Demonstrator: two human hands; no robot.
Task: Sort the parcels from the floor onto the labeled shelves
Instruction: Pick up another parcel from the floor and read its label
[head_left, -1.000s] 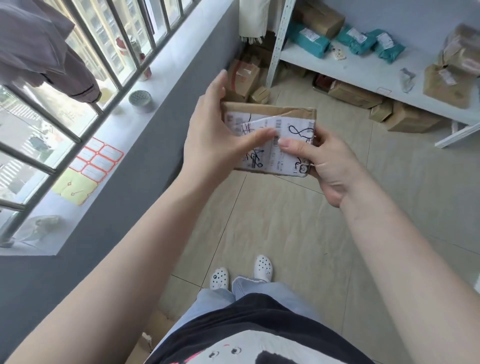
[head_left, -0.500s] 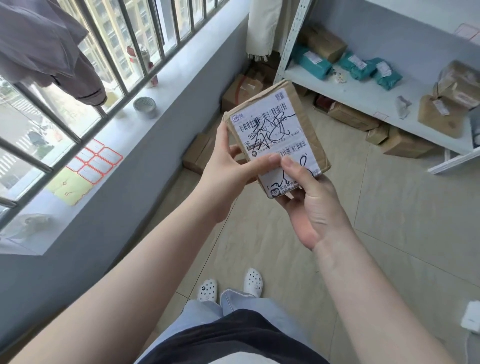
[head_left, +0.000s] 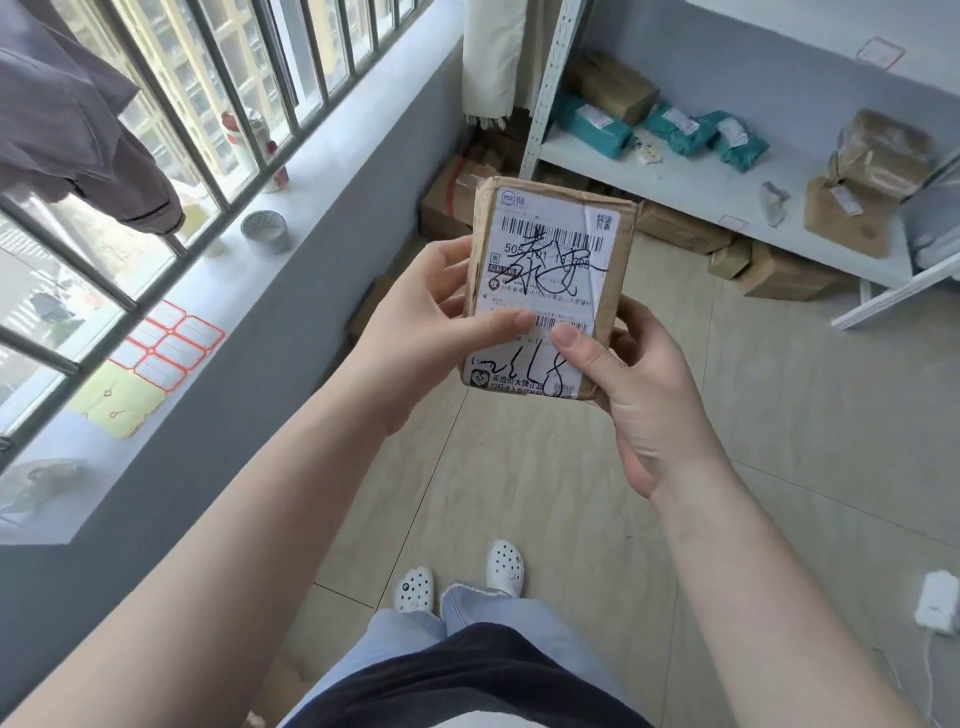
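Together, left hand (head_left: 415, 322) and right hand (head_left: 644, 384) clasp the parcel (head_left: 550, 286).

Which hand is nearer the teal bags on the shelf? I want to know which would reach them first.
Right. The right hand holds the parcel on the shelf's side; the left hand grips its far edge from the teal bags.

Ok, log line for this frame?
stage: reading label | left hand: holding brown parcel | right hand: holding it | shelf: not reached
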